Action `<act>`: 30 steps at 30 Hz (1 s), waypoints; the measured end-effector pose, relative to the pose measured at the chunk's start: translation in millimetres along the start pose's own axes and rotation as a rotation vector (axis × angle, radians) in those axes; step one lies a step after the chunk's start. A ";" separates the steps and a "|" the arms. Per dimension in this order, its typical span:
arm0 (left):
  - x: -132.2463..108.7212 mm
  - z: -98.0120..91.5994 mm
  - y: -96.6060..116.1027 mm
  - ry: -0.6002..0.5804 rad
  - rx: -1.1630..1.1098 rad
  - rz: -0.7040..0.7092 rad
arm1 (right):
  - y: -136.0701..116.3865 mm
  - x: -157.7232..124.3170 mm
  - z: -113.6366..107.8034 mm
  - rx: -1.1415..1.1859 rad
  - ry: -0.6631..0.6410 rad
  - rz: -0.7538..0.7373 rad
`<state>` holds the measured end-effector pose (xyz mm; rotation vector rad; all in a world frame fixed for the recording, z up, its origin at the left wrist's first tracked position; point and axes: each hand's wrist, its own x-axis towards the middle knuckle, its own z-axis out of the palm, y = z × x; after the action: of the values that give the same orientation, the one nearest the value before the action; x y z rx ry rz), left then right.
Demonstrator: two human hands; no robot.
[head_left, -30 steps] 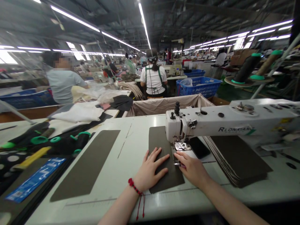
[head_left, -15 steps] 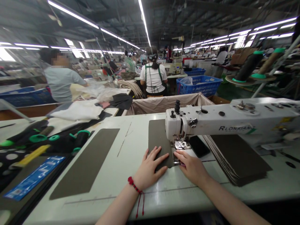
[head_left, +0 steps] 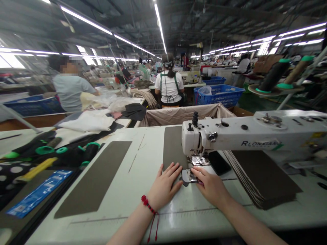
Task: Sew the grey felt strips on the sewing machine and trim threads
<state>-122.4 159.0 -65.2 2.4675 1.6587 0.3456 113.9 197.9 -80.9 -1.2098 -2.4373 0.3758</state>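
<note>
A dark olive fabric panel (head_left: 175,144) lies partly beneath the head of a white sewing machine (head_left: 217,134). My left hand (head_left: 165,185) is flat with fingers spread, its fingertips on the panel's near edge. By the metal needle plate (head_left: 199,160), my right hand (head_left: 213,187) rests with its fingers close together and curled. Something small and purplish shows beneath those fingers, too hidden to name. The bare metal bed plate (head_left: 188,176) is visible between my hands. To the left lies another olive panel (head_left: 95,178), flat on the table.
A stack of olive panels (head_left: 265,173) sits right of the needle, beside a black phone (head_left: 219,163). Thread cones (head_left: 90,149), a blue packet (head_left: 39,194) and white cloth (head_left: 87,124) crowd the left. A cloth-lined bin (head_left: 178,115) stands behind the table; co-workers sit beyond.
The panel under the machine has moved away from me, uncovering the bed plate. My left hand now rests at its near edge. My right hand stays close to the needle.
</note>
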 end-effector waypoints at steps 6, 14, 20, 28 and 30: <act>6.9 5.2 -2.0 0.035 0.014 -0.015 | 1.0 0.5 2.0 -0.007 -0.008 0.005; 6.0 7.4 -3.6 0.073 0.031 -0.004 | 1.9 0.2 3.6 -0.014 -0.005 -0.002; 7.3 8.6 -3.7 0.078 0.054 -0.008 | 2.2 0.2 4.3 -0.001 -0.002 -0.007; 8.3 8.2 -3.5 0.052 0.053 -0.025 | 2.7 0.7 5.7 -0.011 0.002 0.000; 8.0 7.9 -3.4 0.053 0.049 -0.021 | 2.6 0.6 5.4 -0.003 0.003 -0.001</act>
<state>-120.4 167.8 -72.8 2.4947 1.7325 0.3751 112.9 199.6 -86.6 -1.2098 -2.4367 0.3701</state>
